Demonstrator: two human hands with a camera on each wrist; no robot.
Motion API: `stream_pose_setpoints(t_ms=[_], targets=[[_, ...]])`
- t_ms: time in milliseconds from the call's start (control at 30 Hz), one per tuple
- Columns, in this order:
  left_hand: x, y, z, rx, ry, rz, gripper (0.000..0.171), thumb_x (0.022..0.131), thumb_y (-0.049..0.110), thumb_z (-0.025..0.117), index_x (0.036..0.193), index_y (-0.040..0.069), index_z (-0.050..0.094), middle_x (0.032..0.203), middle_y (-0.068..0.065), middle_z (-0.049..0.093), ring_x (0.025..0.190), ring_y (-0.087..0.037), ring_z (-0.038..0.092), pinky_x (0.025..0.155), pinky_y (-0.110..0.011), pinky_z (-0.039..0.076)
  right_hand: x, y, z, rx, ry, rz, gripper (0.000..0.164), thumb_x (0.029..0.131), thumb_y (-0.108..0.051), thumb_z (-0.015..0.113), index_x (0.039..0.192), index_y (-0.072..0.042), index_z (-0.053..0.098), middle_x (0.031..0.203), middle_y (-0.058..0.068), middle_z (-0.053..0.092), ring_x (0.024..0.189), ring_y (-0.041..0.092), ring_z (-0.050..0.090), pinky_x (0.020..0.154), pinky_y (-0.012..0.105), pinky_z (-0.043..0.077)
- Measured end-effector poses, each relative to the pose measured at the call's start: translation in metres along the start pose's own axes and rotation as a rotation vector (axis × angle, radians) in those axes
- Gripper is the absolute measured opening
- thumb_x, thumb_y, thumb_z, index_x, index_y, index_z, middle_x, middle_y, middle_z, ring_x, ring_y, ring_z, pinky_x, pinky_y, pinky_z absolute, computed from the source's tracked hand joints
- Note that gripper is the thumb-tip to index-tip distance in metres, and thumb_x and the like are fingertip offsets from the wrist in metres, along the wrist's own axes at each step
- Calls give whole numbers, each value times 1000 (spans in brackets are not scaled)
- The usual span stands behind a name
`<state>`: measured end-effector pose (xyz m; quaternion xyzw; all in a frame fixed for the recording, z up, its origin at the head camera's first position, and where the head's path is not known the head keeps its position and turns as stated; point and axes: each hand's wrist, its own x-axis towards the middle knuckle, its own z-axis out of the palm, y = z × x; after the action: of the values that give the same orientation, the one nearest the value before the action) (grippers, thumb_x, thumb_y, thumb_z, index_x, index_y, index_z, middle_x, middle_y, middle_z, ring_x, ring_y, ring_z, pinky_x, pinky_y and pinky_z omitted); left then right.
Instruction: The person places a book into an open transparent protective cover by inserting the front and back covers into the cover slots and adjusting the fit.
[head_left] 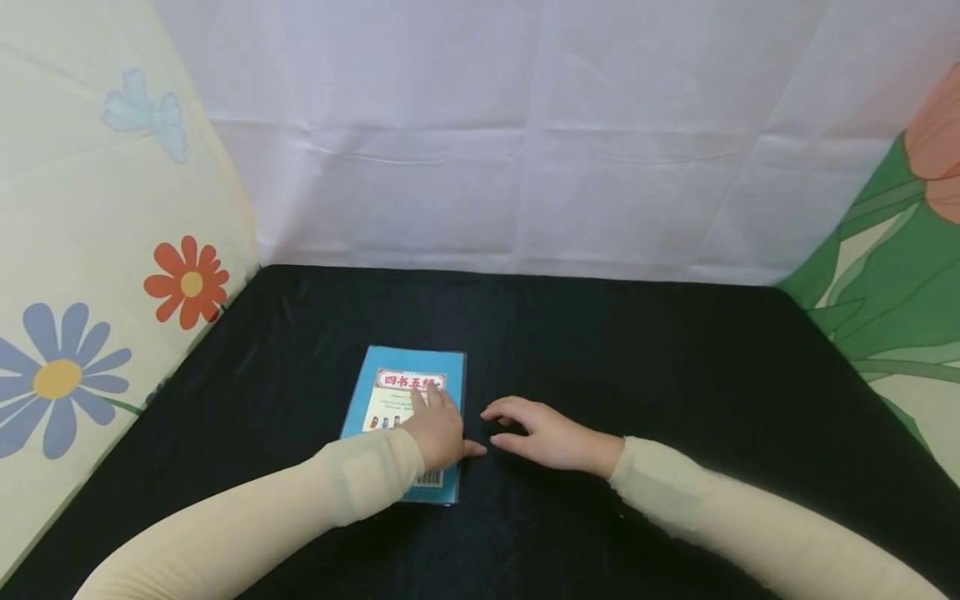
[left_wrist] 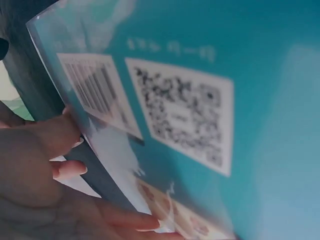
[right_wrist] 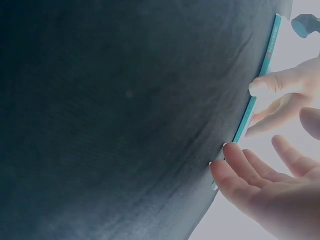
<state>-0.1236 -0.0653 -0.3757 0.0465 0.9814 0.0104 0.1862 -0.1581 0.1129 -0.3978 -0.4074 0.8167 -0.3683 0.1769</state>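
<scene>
A blue book (head_left: 420, 361) with a clear glossy cover lies flat, left of the middle. Its front carries a red title and small figures; a barcode (left_wrist: 95, 85) and a QR code (left_wrist: 185, 115) show close up in the left wrist view. My left hand (head_left: 437, 429) rests on the cover, its fingers stretched over the lower right part. The thumb (right_wrist: 270, 85) reaches over the right edge, by the thin spine. Just right of the book, my right hand (head_left: 551, 433) hovers with loosely bent fingers, apart from it and holding nothing.
Black cloth (head_left: 637, 358) covers the table. Behind it hangs a white sheet (head_left: 525, 150). Flower-printed cloths stand at the left (head_left: 75, 208) and right (head_left: 900, 300) sides.
</scene>
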Motion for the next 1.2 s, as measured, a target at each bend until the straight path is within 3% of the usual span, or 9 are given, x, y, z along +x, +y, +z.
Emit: stream_pose_setpoints(t_ms=[133, 600, 900, 1033, 1200], targets=[[1, -2, 1, -9, 19, 30, 82, 84, 52, 55, 133, -10, 32, 142, -29, 26, 126, -48, 24, 95, -48, 38, -1, 0, 0, 4, 4, 0, 33, 91, -20, 55, 120, -4, 51, 120, 11, 52, 106, 26, 51, 90, 46, 42], [7, -5, -1, -104, -38, -16, 78, 84, 42, 60, 134, -10, 30, 144, -28, 19, 129, -48, 16, 98, -50, 34, -3, -1, 1, 15, 10, -6, 33, 91, -20, 55, 119, -3, 51, 120, 11, 52, 106, 27, 50, 90, 46, 42], [5, -1, 2, -151, 1, -42, 75, 82, 30, 60, 134, -11, 26, 144, -27, 17, 128, -50, 14, 91, -51, 40, -2, -1, 2, -2, 22, -40, 32, 91, -19, 56, 118, -3, 52, 118, 11, 53, 104, 25, 51, 89, 45, 43], [5, -2, 1, -139, 40, -26, 72, 81, 27, 61, 133, -11, 29, 141, -28, 23, 126, -49, 20, 90, -52, 41, -2, 0, 1, -15, 33, -56, 32, 91, -19, 55, 118, -2, 52, 117, 11, 54, 103, 25, 52, 88, 44, 43], [1, -10, -3, -175, 128, 60, 62, 82, 19, 60, 128, -14, 35, 129, -28, 38, 114, -42, 40, 90, -47, 42, 0, 0, 0, -18, 34, -69, 32, 91, -19, 55, 118, -1, 52, 117, 12, 54, 103, 26, 52, 88, 44, 44]])
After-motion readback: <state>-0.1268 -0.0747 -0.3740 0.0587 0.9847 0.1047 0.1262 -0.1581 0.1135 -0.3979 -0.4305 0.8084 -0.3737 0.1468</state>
